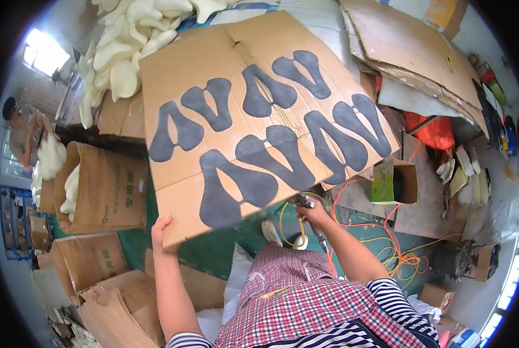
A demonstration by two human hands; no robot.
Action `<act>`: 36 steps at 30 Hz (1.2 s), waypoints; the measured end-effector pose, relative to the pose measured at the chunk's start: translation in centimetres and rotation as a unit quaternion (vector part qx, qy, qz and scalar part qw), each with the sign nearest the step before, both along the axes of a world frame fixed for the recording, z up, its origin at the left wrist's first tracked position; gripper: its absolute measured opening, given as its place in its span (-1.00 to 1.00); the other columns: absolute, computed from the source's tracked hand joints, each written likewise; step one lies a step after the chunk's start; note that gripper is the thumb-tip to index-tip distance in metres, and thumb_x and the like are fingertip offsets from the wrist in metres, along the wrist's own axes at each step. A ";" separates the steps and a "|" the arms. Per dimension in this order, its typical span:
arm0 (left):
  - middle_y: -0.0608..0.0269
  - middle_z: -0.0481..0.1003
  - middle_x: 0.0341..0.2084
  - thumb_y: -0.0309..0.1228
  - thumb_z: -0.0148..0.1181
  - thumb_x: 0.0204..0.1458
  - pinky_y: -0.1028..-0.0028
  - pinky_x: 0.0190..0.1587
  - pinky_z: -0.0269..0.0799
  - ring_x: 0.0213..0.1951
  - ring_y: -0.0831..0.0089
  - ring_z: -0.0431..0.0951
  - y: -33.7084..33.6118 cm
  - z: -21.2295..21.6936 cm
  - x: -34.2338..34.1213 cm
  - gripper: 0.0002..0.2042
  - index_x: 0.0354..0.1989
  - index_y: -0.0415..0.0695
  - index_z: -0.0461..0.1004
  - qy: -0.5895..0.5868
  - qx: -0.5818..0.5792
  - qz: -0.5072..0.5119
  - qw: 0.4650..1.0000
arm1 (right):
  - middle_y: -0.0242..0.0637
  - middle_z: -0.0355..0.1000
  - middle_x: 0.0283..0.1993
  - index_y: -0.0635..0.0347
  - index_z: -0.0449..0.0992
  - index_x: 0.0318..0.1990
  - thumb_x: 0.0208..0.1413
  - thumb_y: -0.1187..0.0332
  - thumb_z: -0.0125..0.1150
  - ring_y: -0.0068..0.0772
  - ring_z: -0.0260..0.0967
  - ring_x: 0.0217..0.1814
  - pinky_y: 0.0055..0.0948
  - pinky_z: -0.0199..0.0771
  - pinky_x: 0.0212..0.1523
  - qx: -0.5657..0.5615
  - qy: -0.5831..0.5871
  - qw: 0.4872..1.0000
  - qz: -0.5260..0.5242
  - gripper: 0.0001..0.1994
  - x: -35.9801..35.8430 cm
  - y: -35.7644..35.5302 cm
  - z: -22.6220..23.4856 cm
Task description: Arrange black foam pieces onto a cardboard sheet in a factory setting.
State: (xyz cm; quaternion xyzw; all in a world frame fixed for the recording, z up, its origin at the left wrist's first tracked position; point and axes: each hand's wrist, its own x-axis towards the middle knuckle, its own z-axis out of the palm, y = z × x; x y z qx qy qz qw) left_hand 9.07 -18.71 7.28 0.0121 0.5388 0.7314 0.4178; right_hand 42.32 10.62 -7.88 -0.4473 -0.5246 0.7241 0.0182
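Observation:
My left hand (164,231) is closed on the near left corner of a big cardboard sheet (172,191), which is tilted in front of me. Several flat dark grey pieces (221,191) with wide rounded ends and a narrow waist lie on the sheet in two rows. Below the sheet's near edge, my right hand (313,212) is wrapped round a dark spray gun (303,200). A hose runs down from the gun.
Pale foam pieces (126,75) are heaped at the far left. Open cardboard boxes (114,185) stand on the left, where another person (24,130) handles foam. Orange and yellow hoses (398,255) coil over the green floor. A small green box (394,182) is at the right.

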 end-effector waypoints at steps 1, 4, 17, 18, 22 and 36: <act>-0.10 0.41 0.01 -0.40 0.02 0.03 0.26 0.07 0.40 -0.01 0.17 0.49 1.0 1.2 1.1 -0.52 0.14 -0.39 0.25 0.002 0.008 -0.019 1.000 | -0.34 0.46 -0.40 0.15 0.43 -0.02 0.06 0.30 0.22 -0.50 0.44 -0.46 -0.46 0.47 -0.54 0.008 0.002 1.000 -0.019 -0.68 0.1 0.8 -1.2; -0.07 0.44 -0.05 -0.45 0.00 -0.02 0.30 0.03 0.43 -0.06 0.16 0.52 3.9 11.4 7.8 -0.51 0.12 -0.42 0.25 0.132 0.036 0.040 0.990 | -0.21 0.44 0.02 0.07 0.32 0.18 0.27 0.18 -0.11 -0.39 0.51 -0.19 -0.39 0.57 -0.33 0.076 0.160 0.979 -0.101 -0.61 0.1 1.1 -0.3; 0.01 0.39 0.05 -0.34 -0.06 -0.03 0.22 0.16 0.27 0.10 0.17 0.38 -4.0 21.2 12.3 -0.49 0.14 -0.29 0.28 0.204 0.218 0.169 0.939 | -0.13 0.15 0.31 0.03 0.03 0.35 0.19 0.28 0.11 -0.20 0.25 0.28 -0.14 0.40 0.21 -0.169 0.604 0.767 -0.133 -0.39 -7.3 14.7 25.3; 0.02 0.37 0.05 -0.34 -0.05 -0.08 0.22 0.14 0.31 0.08 0.19 0.39 -3.8 21.5 13.7 -0.45 0.16 -0.27 0.25 0.177 0.205 0.281 0.921 | -0.08 0.18 0.28 0.02 0.00 0.36 0.19 0.31 0.11 -0.18 0.26 0.26 -0.13 0.41 0.20 -0.092 0.622 0.771 -0.105 -0.38 -8.1 15.7 26.7; 0.00 0.33 0.13 -0.30 -0.07 0.03 0.17 0.19 0.22 0.11 0.16 0.38 -4.7 22.4 18.9 -0.45 0.23 -0.27 0.20 0.271 0.305 0.182 0.895 | -0.07 0.37 0.10 0.03 0.09 0.34 0.13 0.44 0.17 -0.28 0.41 0.05 -0.36 0.44 0.07 0.100 0.585 0.804 -0.041 -0.38 -11.7 18.4 35.2; 0.26 0.49 -0.15 -0.32 0.03 0.21 0.36 -0.04 0.48 -0.12 0.37 0.52 38.9 20.9 40.2 -0.71 0.06 -0.10 0.34 0.196 0.246 0.204 0.927 | -0.36 0.34 -0.58 0.20 0.43 -0.22 0.03 0.38 0.18 -0.47 0.32 -0.60 -0.46 0.33 -0.59 0.239 0.181 0.934 -0.193 -0.82 20.5 36.2 26.4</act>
